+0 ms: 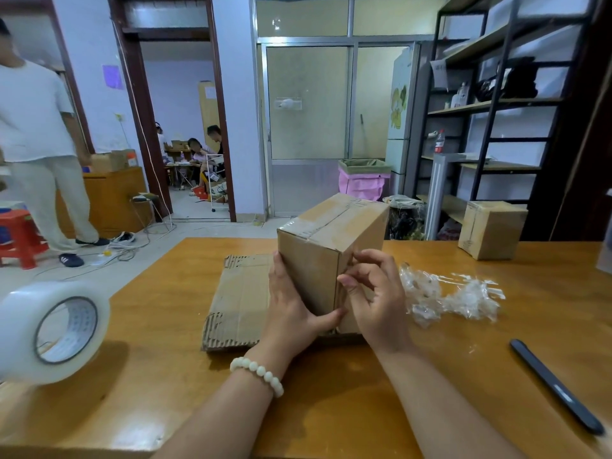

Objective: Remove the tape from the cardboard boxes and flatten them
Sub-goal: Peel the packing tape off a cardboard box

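Mid-table (185, 286), the box (328, 250) stands on flattened cardboard (238, 299); left hand (291, 309) grips its near corner, right hand (374, 299) pinches at its taped side.

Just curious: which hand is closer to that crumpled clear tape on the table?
Right. The right hand, at the box, is beside the crumpled tape; the left hand holds the box's left face, farther off.

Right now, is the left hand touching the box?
Touching. The head view shows the left hand clasping the box at its near left edge, fingers along its side, thumb across the front face.
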Available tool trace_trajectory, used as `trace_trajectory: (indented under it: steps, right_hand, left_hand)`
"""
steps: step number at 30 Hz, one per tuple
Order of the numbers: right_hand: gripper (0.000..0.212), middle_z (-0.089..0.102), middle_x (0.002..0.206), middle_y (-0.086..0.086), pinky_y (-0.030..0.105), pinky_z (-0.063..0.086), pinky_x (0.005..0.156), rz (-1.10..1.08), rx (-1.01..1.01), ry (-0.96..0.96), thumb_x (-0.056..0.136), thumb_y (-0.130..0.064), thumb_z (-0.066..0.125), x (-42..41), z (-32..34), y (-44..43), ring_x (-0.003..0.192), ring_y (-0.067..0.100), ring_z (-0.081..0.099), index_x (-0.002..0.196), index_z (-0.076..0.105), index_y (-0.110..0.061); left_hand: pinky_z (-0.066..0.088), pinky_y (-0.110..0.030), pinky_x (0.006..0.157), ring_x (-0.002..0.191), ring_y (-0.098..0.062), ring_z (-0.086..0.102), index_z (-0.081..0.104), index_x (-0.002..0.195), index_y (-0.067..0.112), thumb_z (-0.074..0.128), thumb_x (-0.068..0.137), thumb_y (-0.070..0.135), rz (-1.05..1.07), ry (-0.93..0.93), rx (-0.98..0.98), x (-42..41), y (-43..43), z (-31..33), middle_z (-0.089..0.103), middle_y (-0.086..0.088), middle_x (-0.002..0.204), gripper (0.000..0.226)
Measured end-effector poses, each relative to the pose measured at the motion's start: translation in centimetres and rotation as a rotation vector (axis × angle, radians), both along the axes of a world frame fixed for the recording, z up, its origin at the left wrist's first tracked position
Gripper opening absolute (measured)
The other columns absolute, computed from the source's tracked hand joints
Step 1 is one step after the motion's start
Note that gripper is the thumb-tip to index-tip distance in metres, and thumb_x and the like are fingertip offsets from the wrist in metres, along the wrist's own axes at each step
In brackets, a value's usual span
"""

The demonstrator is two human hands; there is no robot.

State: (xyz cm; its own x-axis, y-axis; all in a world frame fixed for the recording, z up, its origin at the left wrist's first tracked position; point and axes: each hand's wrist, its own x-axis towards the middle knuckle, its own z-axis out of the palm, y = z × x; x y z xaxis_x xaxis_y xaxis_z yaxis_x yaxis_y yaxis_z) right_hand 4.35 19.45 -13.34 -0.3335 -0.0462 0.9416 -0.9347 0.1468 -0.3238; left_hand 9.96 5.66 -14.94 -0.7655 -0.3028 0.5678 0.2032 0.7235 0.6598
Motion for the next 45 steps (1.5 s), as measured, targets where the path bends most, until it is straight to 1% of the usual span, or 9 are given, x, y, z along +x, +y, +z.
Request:
trace_trajectory:
  steps: [4,8,13,19,25,28,32,38,45]
  right_hand:
    - [0.027,0.046,0.111,-0.017,0.014,0.051,0.082,0.065,-0.032,-0.083,0.090,-0.029,0.056,0.3,-0.1,-0.4,0.095,0.004,0.056,0.093,0.065,-0.004]
    - [0.027,0.041,0.108,-0.016,0.023,0.051,0.085,0.004,0.015,-0.066,0.092,-0.025,0.051,0.0,-0.2,-0.4,0.099,0.013,0.055,0.093,0.065,-0.002]
    - [0.026,0.041,0.109,0.000,0.007,0.039,0.092,-0.020,0.008,-0.078,0.092,-0.017,0.040,0.3,0.0,-0.6,0.105,-0.010,0.041,0.091,0.059,0.001]
    - [0.016,0.046,0.104,0.010,0.008,0.042,0.086,0.005,-0.119,-0.031,0.089,0.002,0.035,-0.1,0.4,0.2,0.105,-0.008,0.045,0.090,0.044,-0.011]
    - [0.027,0.049,0.113,-0.024,0.020,0.049,0.081,0.143,-0.098,-0.130,0.100,-0.047,0.032,0.3,0.1,0.3,0.099,0.002,0.055,0.112,0.045,-0.026]
    - [0.032,0.052,0.106,-0.014,0.023,0.053,0.074,0.143,-0.040,-0.099,0.096,-0.051,0.040,0.3,0.4,0.5,0.091,0.010,0.059,0.115,0.045,-0.026]
    - [0.008,0.051,0.101,0.001,0.020,0.051,0.072,-0.001,0.011,0.071,0.093,-0.015,0.053,-0.5,0.4,0.6,0.088,0.005,0.051,0.100,0.051,-0.014]
    - [0.018,0.055,0.091,0.009,0.010,0.042,0.084,-0.072,-0.069,0.082,0.089,0.006,0.048,-0.3,0.6,0.7,0.091,0.001,0.050,0.095,0.051,-0.010]
    - [0.020,0.056,0.105,-0.005,0.012,0.049,0.078,0.093,-0.159,-0.010,0.099,-0.031,0.042,0.9,1.6,0.8,0.096,-0.005,0.058,0.106,0.048,-0.013]
  left_hand:
    - [0.022,-0.047,0.119,0.147,-0.021,0.006,-0.031,0.136,0.039,0.086,0.062,0.050,-0.005,-0.017,-0.010,0.0,-0.1,0.0,-0.003,-0.001,0.157,0.139]
    - [0.023,-0.048,0.119,0.147,-0.021,0.005,-0.036,0.133,0.043,0.084,0.062,0.052,-0.007,-0.024,-0.025,0.0,-0.1,0.0,-0.005,0.003,0.157,0.139]
    - [0.024,-0.050,0.118,0.148,-0.022,0.004,-0.038,0.131,0.046,0.084,0.062,0.055,-0.003,-0.009,-0.053,0.1,0.1,0.1,-0.006,0.009,0.156,0.140]
    - [0.019,-0.046,0.120,0.148,-0.018,0.001,-0.040,0.126,0.052,0.086,0.062,0.049,-0.028,-0.001,-0.063,0.4,0.1,0.1,-0.009,0.013,0.156,0.141]
    - [0.022,-0.046,0.120,0.146,-0.017,0.005,-0.039,0.126,0.054,0.087,0.062,0.048,-0.022,0.005,-0.011,0.2,-0.1,0.0,-0.006,0.012,0.155,0.141]
    - [0.021,-0.047,0.120,0.147,-0.016,0.004,-0.041,0.123,0.059,0.086,0.062,0.050,-0.027,0.010,-0.015,0.2,-0.2,0.0,-0.006,0.023,0.151,0.142]
    - [0.023,-0.049,0.119,0.147,-0.018,0.003,-0.043,0.123,0.059,0.086,0.060,0.054,-0.024,0.020,-0.045,0.3,-0.1,0.0,-0.006,0.019,0.153,0.143]
    - [0.024,-0.050,0.118,0.148,-0.023,0.005,-0.041,0.124,0.059,0.064,0.050,0.076,-0.014,0.026,-0.038,0.5,0.2,0.3,-0.004,0.017,0.153,0.130]
    - [0.015,-0.036,0.120,0.145,-0.013,0.001,-0.042,0.127,0.047,0.085,0.063,0.051,-0.017,0.002,-0.085,0.2,-0.1,-0.1,-0.009,0.014,0.154,0.143]
